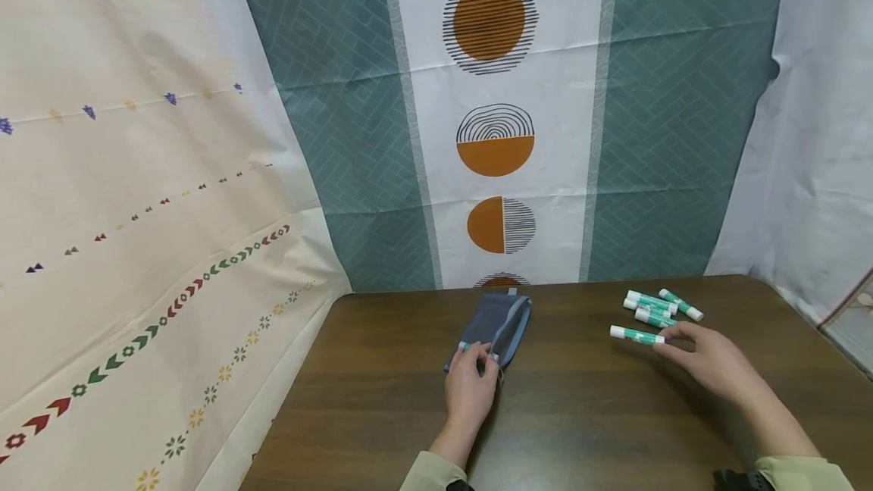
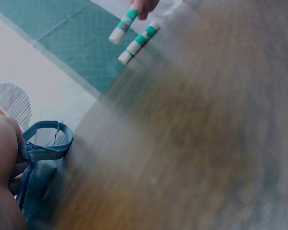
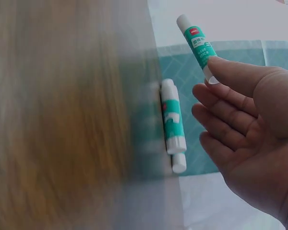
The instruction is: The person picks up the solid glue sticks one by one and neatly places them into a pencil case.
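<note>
In the head view, my left hand (image 1: 470,386) is at the near end of a dark blue zippered pouch (image 1: 483,318) lying on the table. It pinches a small glue stick, mostly hidden by the fingers; a green bit and a white end show at either side. The left wrist view shows the pouch's light blue loop (image 2: 48,152) beside that hand. On the right, my right hand (image 1: 709,361) pinches one end of a green and white glue stick (image 1: 637,336) between thumb and index finger. Its other fingers are loosely bent in the right wrist view.
Several more glue sticks (image 1: 656,314) lie in a loose group just beyond my right hand. The brown wooden table (image 1: 559,415) ends at a patterned green and white cloth (image 1: 505,264) behind. Cream cloth (image 1: 136,248) hangs on the left side.
</note>
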Motion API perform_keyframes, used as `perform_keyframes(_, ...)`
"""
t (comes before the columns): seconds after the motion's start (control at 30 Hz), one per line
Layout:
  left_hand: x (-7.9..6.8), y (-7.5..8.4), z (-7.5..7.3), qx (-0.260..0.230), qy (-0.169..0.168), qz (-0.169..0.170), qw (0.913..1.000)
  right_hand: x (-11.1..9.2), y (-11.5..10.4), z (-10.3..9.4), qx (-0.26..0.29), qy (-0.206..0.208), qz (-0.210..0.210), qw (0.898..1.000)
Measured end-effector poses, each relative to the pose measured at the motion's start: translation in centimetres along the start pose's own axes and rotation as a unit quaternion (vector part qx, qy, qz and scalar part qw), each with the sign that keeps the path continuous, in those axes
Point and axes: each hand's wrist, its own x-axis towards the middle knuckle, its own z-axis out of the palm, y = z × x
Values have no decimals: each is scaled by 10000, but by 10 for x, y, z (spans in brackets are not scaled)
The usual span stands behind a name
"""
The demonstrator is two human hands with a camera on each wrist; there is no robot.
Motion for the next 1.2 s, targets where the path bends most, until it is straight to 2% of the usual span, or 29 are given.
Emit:
perform_keyframes(0.53, 0, -4, 2, -97, -38, -86, 9999, 17, -40, 29, 315, 169, -354, 9987)
perform_keyframes(0.87, 1, -1, 2, -2, -15, 15, 10000, 28, -70, 47, 737, -231, -164, 9969)
perform_keyframes(1.2, 0, 0, 1, 65, 106, 125, 9998, 38, -91, 63, 671, -364, -149, 9970)
